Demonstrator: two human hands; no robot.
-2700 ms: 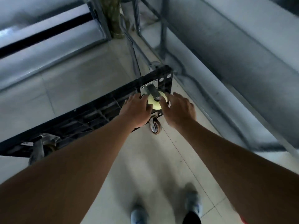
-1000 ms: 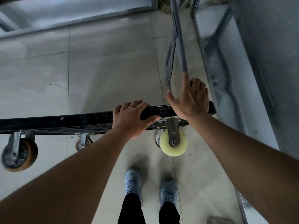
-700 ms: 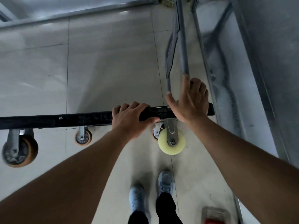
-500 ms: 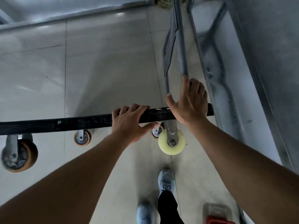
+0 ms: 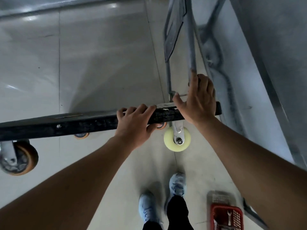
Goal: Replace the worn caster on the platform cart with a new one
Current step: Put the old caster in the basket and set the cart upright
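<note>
Far orange caster (image 5: pixel 81 135) mostly behind black platform (image 5: pixel 66 126)

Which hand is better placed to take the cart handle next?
Right hand: its forefinger lies on the handle tube at the corner; the left hand grips the deck edge farther away.

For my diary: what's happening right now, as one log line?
left hand: grips cart deck | right hand: on its corner | pale caster: mounted under that corner | red basket: on floor
</note>
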